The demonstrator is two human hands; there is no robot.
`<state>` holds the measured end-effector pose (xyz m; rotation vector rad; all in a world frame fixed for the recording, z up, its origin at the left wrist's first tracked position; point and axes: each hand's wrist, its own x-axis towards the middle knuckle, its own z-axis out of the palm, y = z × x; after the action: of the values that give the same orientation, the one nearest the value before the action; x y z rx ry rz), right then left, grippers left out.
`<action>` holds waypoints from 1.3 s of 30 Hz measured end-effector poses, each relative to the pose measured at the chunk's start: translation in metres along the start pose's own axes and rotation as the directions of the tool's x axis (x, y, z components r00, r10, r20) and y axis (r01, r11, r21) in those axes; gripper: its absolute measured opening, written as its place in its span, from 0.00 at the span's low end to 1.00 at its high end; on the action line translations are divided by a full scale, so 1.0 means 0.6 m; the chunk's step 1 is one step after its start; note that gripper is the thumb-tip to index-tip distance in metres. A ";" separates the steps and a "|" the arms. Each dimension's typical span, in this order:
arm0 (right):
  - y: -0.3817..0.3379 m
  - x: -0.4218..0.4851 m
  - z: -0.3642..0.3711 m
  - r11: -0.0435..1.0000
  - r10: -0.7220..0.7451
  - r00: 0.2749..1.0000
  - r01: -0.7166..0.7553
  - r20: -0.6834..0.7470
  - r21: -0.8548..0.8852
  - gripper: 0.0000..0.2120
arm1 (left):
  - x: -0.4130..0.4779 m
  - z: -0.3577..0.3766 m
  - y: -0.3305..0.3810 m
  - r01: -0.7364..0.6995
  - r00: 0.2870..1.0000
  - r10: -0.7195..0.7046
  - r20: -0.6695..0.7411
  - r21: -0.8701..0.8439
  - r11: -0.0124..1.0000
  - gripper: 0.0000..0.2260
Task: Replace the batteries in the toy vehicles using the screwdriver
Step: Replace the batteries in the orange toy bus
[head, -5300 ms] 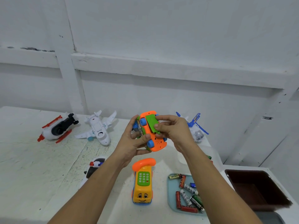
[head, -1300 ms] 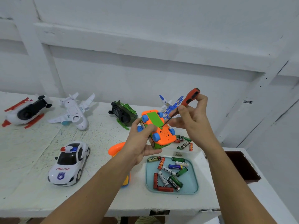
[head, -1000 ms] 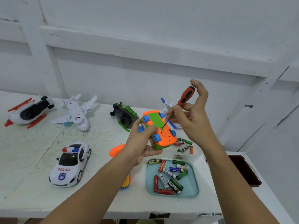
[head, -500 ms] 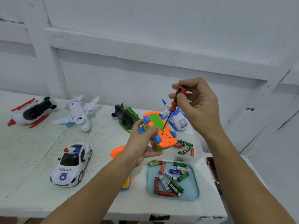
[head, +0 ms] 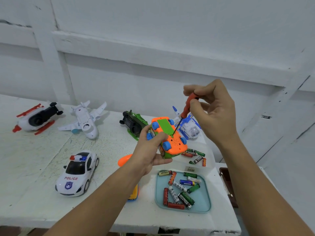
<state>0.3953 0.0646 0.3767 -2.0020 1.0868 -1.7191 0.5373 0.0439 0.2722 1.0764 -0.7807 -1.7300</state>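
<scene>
My left hand (head: pixel 150 150) grips an orange toy vehicle (head: pixel 172 142) with blue wheels, held upside down above the table. Its green battery cover (head: pixel 164 126) faces up. My right hand (head: pixel 213 111) pinches the red handle of a screwdriver (head: pixel 186 108). The screwdriver tip touches the near edge of the green cover. A teal tray (head: pixel 204 206) below holds several batteries. More batteries (head: pixel 196 155) lie loose in a clear container behind it.
On the white table (head: pixel 25 159) stand a white police car (head: pixel 76 172), a white plane (head: pixel 85 118), a red and white helicopter (head: pixel 35 119), a green and black toy (head: pixel 133 123), a blue and white plane (head: pixel 190 128). A brown bin (head: pixel 226 184) sits at right.
My right hand brought the screwdriver up, turned it upright and set its tip on the cover's edge. The left hand kept the orange vehicle steady.
</scene>
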 end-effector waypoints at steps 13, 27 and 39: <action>0.012 0.012 0.006 0.989 -0.067 0.995 0.056 -0.072 -0.137 0.13 | -0.001 -0.007 0.003 -0.011 1.000 0.011 -0.018 -0.013 1.000 0.26; 0.001 0.006 0.009 0.993 0.089 0.996 -0.087 -0.019 0.081 0.11 | -0.006 -0.011 0.009 -0.020 0.999 0.018 -0.044 -0.037 0.999 0.27; 0.003 0.011 0.003 0.998 0.026 1.000 -0.026 0.013 -0.053 0.14 | -0.008 -0.010 0.004 -0.010 0.999 0.008 -0.039 -0.053 0.999 0.25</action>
<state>0.3966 0.0584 0.3801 -2.0189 1.1600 -1.6776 0.5443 0.0472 0.2735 1.0658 -0.7110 -1.7078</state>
